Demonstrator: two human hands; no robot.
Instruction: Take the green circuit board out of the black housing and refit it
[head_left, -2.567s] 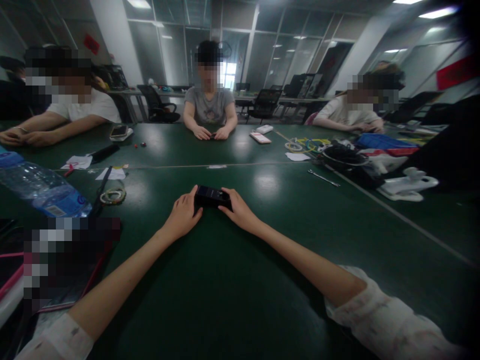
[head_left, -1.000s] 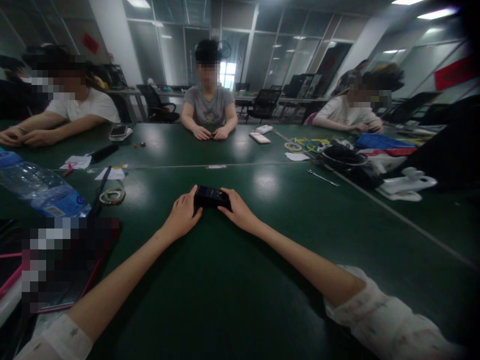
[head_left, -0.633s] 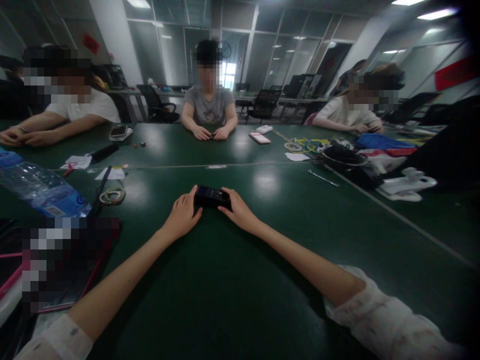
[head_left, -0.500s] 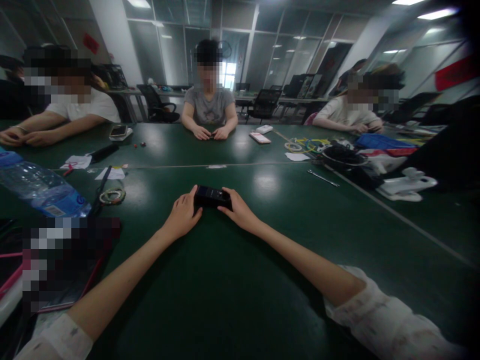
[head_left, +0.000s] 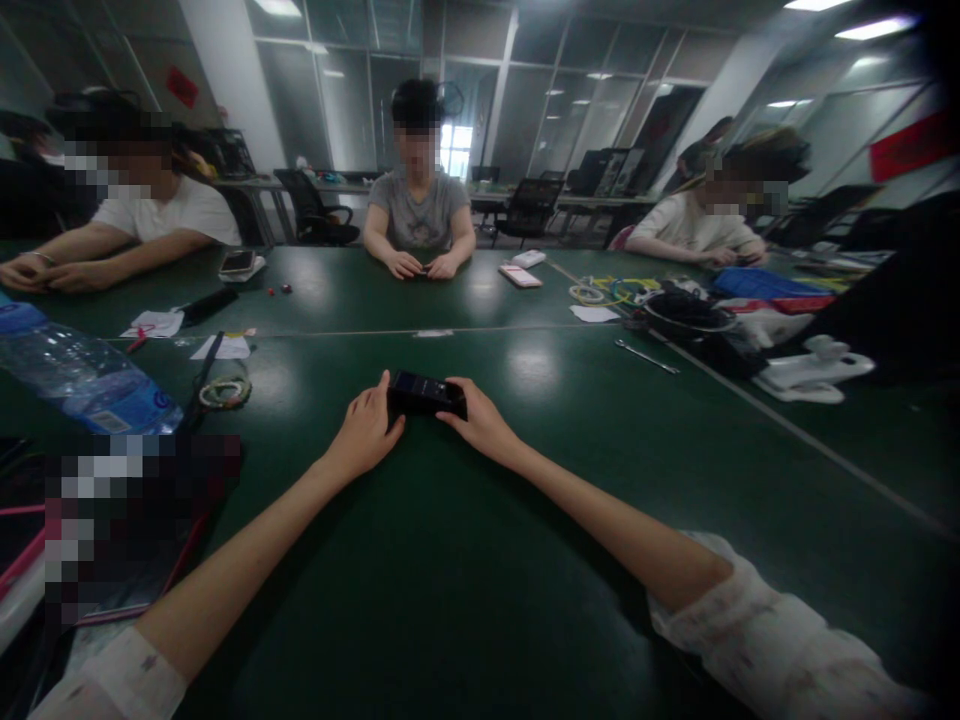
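Observation:
A small black box-shaped device [head_left: 426, 397] is held between my two hands at the middle of the green table [head_left: 420, 590]. Its top face carries a dark screen and a few pale marks; what exactly it is, I cannot make out. My left hand [head_left: 365, 428] grips the left end, thumb at the near side and fingers at the far side. Around the right end my right hand [head_left: 480, 418] is closed in the same manner, its thumb on the near edge. Whether the device touches the tabletop is hard to see.
To the left lie a large water bottle [head_left: 90, 375], bracelets [head_left: 224, 392] and papers [head_left: 223, 347]. A wrench [head_left: 646, 357], a white plastic part [head_left: 817, 372] and a heap of cables [head_left: 615, 290] are at the right. Several people sit across the table, near phones [head_left: 520, 275].
The right end of the device and my right hand have shifted very slightly. Both hands keep their hold, and the things on the table stay where they were.

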